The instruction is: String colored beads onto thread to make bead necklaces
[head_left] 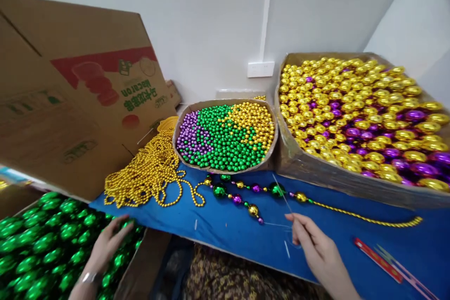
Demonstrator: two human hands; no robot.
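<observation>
Blue tabletop [246, 234]: my right hand [316, 248] pinches the thread [281, 192], bead strand [253, 194] at eleven o'clock; left hand [105, 243] spreads open on green balls [45, 248].

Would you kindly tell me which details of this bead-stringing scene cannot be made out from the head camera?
- Left hand: whether its fingers grip a ball; the green balls hide the tips.
- Thin thread at the right hand: too fine to follow to the bead strand.
- Red strip: markings blurred, end cut off by the bottom edge.
- Box of gold and purple balls: cut off at the right edge.
</observation>
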